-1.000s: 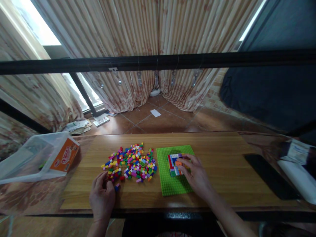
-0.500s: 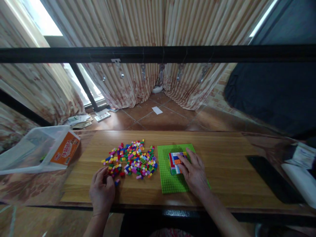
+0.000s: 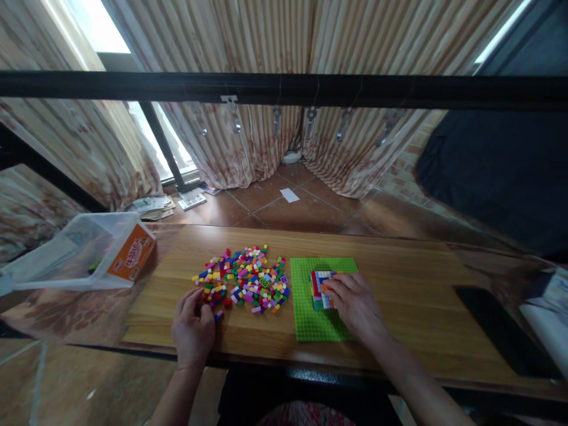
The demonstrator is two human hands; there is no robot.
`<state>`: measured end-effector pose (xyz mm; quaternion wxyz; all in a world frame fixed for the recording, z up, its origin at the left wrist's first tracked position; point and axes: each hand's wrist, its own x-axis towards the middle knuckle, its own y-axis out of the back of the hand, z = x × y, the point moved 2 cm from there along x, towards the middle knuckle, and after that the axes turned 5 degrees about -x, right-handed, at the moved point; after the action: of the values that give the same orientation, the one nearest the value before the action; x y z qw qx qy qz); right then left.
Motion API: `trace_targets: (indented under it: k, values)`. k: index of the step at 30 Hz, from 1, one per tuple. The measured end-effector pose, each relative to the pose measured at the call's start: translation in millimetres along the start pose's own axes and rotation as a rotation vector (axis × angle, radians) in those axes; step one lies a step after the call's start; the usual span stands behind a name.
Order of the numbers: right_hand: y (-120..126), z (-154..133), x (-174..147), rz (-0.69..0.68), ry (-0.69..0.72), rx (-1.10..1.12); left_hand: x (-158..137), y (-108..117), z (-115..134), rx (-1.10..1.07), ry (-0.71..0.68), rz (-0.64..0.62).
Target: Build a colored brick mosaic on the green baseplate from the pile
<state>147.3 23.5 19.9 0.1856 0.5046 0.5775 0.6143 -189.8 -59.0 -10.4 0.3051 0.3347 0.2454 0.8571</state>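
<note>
On a green studded baseplate (image 3: 306, 322) sits a small block build (image 3: 317, 290) of red, white, blue and green toy bricks. My right hand (image 3: 359, 305) lies over the build's right side, hiding part of it. Its fingertips are closed on an orange brick (image 3: 325, 288) at the top of the build. To the left, a loose pile of small coloured bricks (image 3: 248, 272) is spread over the wood. My left hand (image 3: 193, 328) rests at the pile's near left edge with fingers curled together; what they hold, if anything, is hidden.
A clear plastic bin (image 3: 89, 281) with an orange label lies at the table's left. Toward the right end of the wooden table (image 3: 412, 296) is a flat black object (image 3: 501, 331). A dark bar (image 3: 266, 89) with hanging clips crosses beyond the table.
The camera view has shifted, moving the scene slightly right. My right hand's fingers have drawn closer together over the build. My left hand stays curled beside the pile.
</note>
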Motion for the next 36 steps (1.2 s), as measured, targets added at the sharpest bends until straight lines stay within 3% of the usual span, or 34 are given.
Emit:
trace_targets:
  k: [11,25,31,36]
  values:
    - [-10.2,2.9,-11.7,0.162,-0.083,0.180,-0.4,1.4,3.9,-0.002,-0.004,-0.010]
    - [-12.9,-5.1,-29.8,0.282,-0.097,0.110,-0.7,1.0,3.1,-0.007,0.001,-0.015]
    - [-9.8,2.8,-26.3,0.353,-0.362,0.207,-0.2,0.5,2.8,-0.007,-0.010,-0.012]
    - [-22.6,2.3,-13.6,0.254,-0.507,0.180,0.5,-0.3,0.7,0.005,-0.012,-0.014]
